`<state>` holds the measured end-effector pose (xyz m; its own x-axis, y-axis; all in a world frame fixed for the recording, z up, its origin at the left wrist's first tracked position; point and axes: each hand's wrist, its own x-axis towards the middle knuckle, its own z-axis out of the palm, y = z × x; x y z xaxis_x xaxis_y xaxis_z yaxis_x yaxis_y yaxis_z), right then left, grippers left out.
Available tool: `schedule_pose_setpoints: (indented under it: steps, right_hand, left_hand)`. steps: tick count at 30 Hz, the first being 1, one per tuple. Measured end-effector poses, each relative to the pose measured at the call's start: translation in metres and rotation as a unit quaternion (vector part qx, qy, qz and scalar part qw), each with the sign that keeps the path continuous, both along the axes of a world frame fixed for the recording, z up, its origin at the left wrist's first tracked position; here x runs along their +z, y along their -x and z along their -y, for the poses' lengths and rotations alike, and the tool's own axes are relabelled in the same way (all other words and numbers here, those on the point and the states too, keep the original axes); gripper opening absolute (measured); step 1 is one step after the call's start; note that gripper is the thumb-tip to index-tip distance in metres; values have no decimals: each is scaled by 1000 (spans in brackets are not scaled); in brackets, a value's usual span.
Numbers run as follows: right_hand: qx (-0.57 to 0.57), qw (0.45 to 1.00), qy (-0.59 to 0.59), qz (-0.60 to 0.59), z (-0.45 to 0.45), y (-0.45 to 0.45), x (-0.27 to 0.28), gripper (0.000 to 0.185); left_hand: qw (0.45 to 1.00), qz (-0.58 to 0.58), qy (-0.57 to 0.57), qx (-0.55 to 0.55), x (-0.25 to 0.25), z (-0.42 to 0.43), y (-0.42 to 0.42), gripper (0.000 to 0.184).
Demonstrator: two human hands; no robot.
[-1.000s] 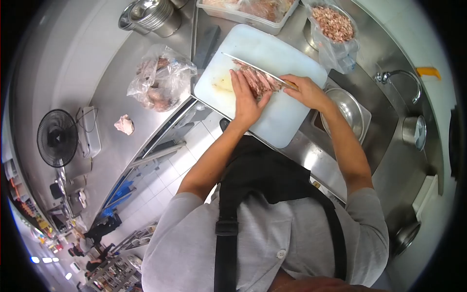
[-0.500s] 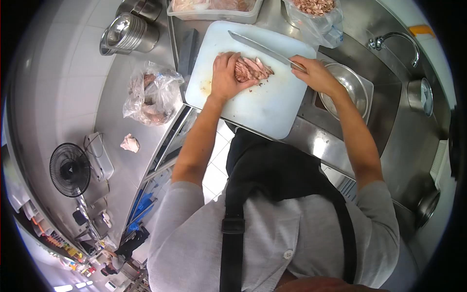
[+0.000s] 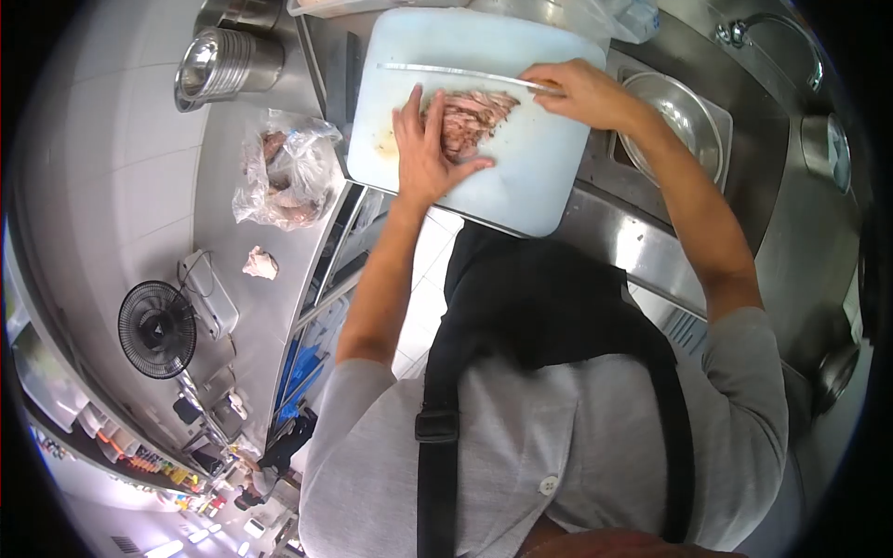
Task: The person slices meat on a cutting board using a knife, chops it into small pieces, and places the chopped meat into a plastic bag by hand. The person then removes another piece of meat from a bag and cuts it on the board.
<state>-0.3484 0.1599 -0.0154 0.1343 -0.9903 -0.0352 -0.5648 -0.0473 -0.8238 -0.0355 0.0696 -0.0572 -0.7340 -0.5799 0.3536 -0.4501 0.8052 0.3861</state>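
On the white cutting board (image 3: pixel 530 191) lies a pile of sliced meat (image 3: pixel 473 119). My left hand (image 3: pixel 426 153) rests at the pile's left side, its fingers spread and its thumb stretched out below the slices. My right hand (image 3: pixel 584 93) is closed round the handle of a long knife (image 3: pixel 456 72). The blade points left across the upper part of the board, above the meat and apart from it. Small dark bits lie on the board beside the slices.
A plastic bag of meat (image 3: pixel 284 181) and a pale meat piece (image 3: pixel 260 263) lie on the left counter. Metal containers (image 3: pixel 228 67) stand at the upper left. A metal bowl (image 3: pixel 677 126) is at the right, below a faucet (image 3: pixel 777 33). A fan (image 3: pixel 158 328) stands lower left.
The view has shifted. The knife has come off the meat and now lies level above it. My left hand first closed over the slices, then its fingers spread beside them.
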Motion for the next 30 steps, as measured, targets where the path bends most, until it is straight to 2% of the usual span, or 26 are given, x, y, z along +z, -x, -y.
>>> schedule_pose_setpoints:
  steps: [1, 4, 5, 8, 11, 14, 17, 19, 21, 22, 25, 28, 29, 30]
  right_hand:
    - [-19, 1000, -8, 0, -6, 7, 0, 37]
    - [-68, 998, -10, -4, -29, 22, 9, 37]
    - [-92, 996, -2, -9, -40, 24, 7, 37]
    - [-147, 989, -8, 15, -61, 14, 1, 36]
    - [-175, 984, -28, 20, -69, 0, 3, 36]
    - [-185, 982, -35, 15, -73, -5, 0, 33]
    - [-196, 979, -46, 9, -71, -7, 0, 31]
    - [-218, 973, -80, 13, -72, -12, -1, 30]
    - [-223, 974, -41, -3, -77, -18, -12, 30]
    - [-226, 974, -21, -11, -79, -21, -11, 31]
    - [-226, 972, -64, -19, -88, -32, -9, 35]
    - [-222, 974, -41, -32, -92, -43, -14, 38]
    - [-228, 971, -54, -42, -92, -47, -15, 37]
    - [-233, 969, -67, -52, -91, -53, -10, 37]
  left_hand:
    - [999, -21, -30, -38, 4, 8, 6, 123]
    - [996, -46, -54, -56, -7, 27, 25, 108]
    - [997, -59, -28, -48, -10, 27, 31, 98]
    - [996, -72, -54, 22, -30, 19, 45, 96]
    - [995, -29, -57, 73, -9, 2, 55, 94]
    - [995, 30, 58, 81, 34, -9, 60, 86]
    - [995, 22, 38, -86, 22, 21, 69, 67]
    - [996, 51, -5, -70, 14, 32, 79, 54]
    - [995, 88, -28, -25, 16, 31, 89, 43]
    - [994, 106, -16, 12, 15, 27, 93, 44]
    - [984, 136, 4, 113, 13, 11, 97, 49]
    - [985, 121, -7, 126, 23, 3, 93, 47]
    - [990, 64, 51, 118, 10, 6, 92, 39]
    - [994, 45, 37, 87, 6, 9, 92, 37]
